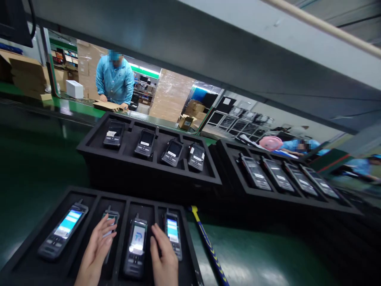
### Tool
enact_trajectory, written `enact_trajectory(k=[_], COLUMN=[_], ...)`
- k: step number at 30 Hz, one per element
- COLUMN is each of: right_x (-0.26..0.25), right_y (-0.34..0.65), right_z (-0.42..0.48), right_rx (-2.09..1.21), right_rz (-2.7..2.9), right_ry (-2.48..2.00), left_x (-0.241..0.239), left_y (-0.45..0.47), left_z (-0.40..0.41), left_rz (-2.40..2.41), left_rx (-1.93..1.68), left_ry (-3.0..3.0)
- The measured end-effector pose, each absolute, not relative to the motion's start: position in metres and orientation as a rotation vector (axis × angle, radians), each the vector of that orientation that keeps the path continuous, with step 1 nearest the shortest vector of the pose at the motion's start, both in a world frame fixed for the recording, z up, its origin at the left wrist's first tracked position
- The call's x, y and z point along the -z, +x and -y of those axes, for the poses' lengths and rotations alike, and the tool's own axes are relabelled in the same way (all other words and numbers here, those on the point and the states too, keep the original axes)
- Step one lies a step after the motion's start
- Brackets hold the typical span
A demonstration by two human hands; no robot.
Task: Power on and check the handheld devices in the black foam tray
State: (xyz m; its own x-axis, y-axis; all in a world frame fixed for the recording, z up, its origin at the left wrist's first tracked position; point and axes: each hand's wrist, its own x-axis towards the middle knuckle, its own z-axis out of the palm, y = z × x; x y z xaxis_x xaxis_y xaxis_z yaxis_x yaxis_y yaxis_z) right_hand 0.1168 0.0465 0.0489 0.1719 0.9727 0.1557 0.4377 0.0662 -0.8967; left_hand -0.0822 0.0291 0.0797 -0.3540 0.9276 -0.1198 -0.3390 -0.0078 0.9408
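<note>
Left hand (pixel 97 250) spread flat over second handset (pixel 110 222); right hand (pixel 163 258), fingers loosely extended, touches fourth handset (pixel 173 234), possibly pressing keys. Foam tray (pixel 89 198) at 6 o'clock. Step: checking lit screens; next needs light, precise touch.

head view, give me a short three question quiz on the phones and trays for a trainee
1. True or false: all four phones in the near tray have lit screens.
2. Which phone does the left hand rest on? A) the far-left phone B) the second phone C) the third phone
3. How many phones lie in the middle tray?

Key
1. True, as far as shows: three are plainly lit, and the second one glows under the fingers.
2. B. The right hand lies between the third phone and the fourth phone.
3. Four.
</note>
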Motion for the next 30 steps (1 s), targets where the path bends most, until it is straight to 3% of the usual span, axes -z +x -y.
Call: enact_trajectory(k=[2, 5, 22, 30], right_x=[-0.052, -0.048, -0.049, -0.059], right_y=[0.137, 0.156, 0.148, 0.025], right_z=[-0.048, -0.049, -0.043, -0.013], right_rx=[-0.443, -0.267, -0.72, -0.317], right_rz=[1.349, 1.323, 0.909, 1.185], right_ry=[-1.675, -1.847, -1.461, -1.067], left_x=[-0.078, -0.076, -0.071, -0.055], left_y=[-0.083, -0.083, -0.081, -0.082], left_z=[-0.03, -0.029, -0.025, -0.029], left_rz=[-1.247, -1.276, -1.008, -0.839], left_rx=[-1.563, -1.534, -1.527, -1.375], left_ry=[0.719, 0.721, 0.793, 0.884])
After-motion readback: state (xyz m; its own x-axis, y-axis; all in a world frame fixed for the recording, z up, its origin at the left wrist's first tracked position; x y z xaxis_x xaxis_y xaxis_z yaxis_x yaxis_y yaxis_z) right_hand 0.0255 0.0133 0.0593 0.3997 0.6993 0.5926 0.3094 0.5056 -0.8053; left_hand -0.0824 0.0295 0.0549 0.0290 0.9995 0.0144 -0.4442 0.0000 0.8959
